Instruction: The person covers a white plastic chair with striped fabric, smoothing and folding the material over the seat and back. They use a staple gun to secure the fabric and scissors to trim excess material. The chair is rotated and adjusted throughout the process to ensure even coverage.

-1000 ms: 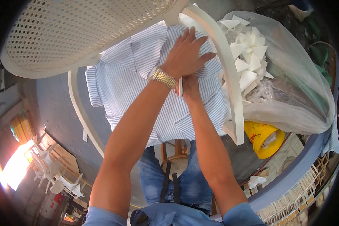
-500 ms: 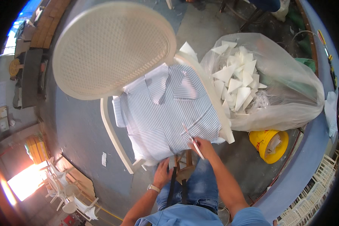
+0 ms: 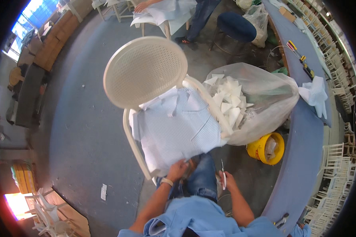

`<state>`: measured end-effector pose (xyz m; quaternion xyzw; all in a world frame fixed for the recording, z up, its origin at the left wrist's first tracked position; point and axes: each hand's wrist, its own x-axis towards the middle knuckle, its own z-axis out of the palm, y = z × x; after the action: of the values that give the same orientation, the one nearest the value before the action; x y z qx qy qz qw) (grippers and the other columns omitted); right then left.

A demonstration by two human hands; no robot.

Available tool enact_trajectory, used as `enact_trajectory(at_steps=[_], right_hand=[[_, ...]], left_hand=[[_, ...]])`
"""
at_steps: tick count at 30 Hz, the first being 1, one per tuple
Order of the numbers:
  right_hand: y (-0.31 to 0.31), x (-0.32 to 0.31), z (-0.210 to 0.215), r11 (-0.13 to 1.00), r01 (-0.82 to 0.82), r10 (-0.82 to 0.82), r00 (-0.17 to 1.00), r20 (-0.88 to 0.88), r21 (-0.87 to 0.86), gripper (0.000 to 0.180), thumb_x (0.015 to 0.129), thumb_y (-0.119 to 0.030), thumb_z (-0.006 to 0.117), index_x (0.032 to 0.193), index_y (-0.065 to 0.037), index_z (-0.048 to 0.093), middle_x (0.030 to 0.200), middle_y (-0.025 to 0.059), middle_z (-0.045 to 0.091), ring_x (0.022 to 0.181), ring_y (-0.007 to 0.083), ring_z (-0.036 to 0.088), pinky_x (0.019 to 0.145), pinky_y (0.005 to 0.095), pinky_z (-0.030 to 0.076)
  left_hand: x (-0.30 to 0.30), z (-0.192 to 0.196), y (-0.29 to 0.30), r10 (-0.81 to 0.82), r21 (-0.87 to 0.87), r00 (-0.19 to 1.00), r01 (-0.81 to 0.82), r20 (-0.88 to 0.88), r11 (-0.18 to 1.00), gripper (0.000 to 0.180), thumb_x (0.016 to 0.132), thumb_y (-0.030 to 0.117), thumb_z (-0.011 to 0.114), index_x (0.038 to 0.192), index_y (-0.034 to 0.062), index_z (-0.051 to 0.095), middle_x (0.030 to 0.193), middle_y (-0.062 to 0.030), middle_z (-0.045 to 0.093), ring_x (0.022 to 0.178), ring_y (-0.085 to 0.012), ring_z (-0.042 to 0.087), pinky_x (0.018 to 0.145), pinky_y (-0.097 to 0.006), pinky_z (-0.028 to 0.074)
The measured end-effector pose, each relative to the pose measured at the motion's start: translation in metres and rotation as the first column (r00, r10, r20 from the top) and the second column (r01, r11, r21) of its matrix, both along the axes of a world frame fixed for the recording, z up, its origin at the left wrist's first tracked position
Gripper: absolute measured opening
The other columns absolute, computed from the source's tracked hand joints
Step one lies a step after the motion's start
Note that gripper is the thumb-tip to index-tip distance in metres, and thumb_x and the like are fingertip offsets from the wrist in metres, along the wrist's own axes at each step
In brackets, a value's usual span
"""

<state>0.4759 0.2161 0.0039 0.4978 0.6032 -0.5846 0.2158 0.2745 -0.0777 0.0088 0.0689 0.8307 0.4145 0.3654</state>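
An armchair (image 3: 145, 73) with a cream frame and a round woven back stands in front of me. Blue-and-white striped fabric (image 3: 174, 130) covers its seat, with cut flaps along the back and right side. At the seat's front edge is my left hand (image 3: 178, 170), its fingers curled together; what they pinch, if anything, is hidden. My right hand (image 3: 228, 181) is closed around scissors (image 3: 224, 175) with pale handles, beside my thigh. The blades point away from me, apart from the fabric.
Right of the chair lies a clear plastic bag (image 3: 265, 98) of white foam offcuts. A yellow bucket (image 3: 279, 148) sits nearer, beside a long blue-grey bench (image 3: 300, 166) with tools. At the far side a co-worker's hand (image 3: 146, 4) rests on another fabric-covered seat.
My right hand has drawn the scissors back from the seat fabric, down to my right side. My left hand has risen slightly at the front edge. The view has shifted, showing more beyond the chair.
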Motion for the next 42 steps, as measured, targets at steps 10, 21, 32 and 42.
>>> enact_trajectory(at_steps=[10, 21, 32, 42], right_hand=[[-0.136, 0.058, -0.048, 0.864, -0.194, 0.245, 0.968, -0.05, 0.464, 0.044, 0.098, -0.046, 0.066, 0.102, -0.002, 0.068, 0.074, 0.0065, 0.065, 0.067, 0.0204, 0.063, 0.063, 0.0351, 0.049], [-0.152, -0.12, 0.092, 0.994, 0.044, -0.027, 0.986, -0.167, 0.097, 0.048, 0.096, -0.055, 0.068, 0.095, -0.007, 0.064, 0.064, 0.0031, 0.058, 0.047, 0.0145, 0.055, 0.045, 0.0311, 0.048], [-0.059, -0.403, -0.045, 0.901, -0.278, 0.387, 0.862, -0.327, 0.333, 0.028, 0.101, -0.033, 0.063, 0.111, -0.006, 0.063, 0.068, 0.0045, 0.061, 0.05, 0.0128, 0.057, 0.044, 0.0307, 0.048], [-0.037, -0.5, -0.083, 0.811, -0.511, 0.568, 0.803, -0.179, 0.285, 0.06, 0.101, -0.059, 0.05, 0.106, -0.001, 0.061, 0.096, 0.0273, 0.068, 0.093, 0.0484, 0.063, 0.08, 0.0532, 0.049]], left_hand=[[0.025, 0.088, -0.215, 0.086, 0.097, 0.988, -0.098, 0.125, 0.99, 0.044, 0.098, 0.03, 0.068, 0.131, 0.0013, 0.067, 0.122, -0.0171, 0.073, 0.1, -0.0253, 0.074, 0.09, -0.037, 0.057], [-0.05, 0.103, -0.151, -0.105, -0.075, 0.978, 0.092, -0.182, 0.993, 0.038, 0.095, 0.028, 0.068, 0.124, 0.0038, 0.071, 0.119, -0.0192, 0.072, 0.106, -0.0352, 0.071, 0.095, -0.042, 0.054], [-0.305, -0.051, 0.044, -0.18, -0.141, 0.814, 0.121, -0.552, 0.982, 0.051, 0.093, 0.021, 0.069, 0.14, 0.0053, 0.057, 0.148, -0.0179, 0.054, 0.133, -0.0392, 0.052, 0.113, -0.046, 0.044], [-0.382, -0.12, 0.124, -0.225, -0.299, 0.754, 0.04, -0.617, 0.953, 0.068, 0.084, 0.008, 0.067, 0.148, 0.0071, 0.048, 0.13, -0.0119, 0.059, 0.123, -0.0316, 0.054, 0.105, -0.048, 0.044]])
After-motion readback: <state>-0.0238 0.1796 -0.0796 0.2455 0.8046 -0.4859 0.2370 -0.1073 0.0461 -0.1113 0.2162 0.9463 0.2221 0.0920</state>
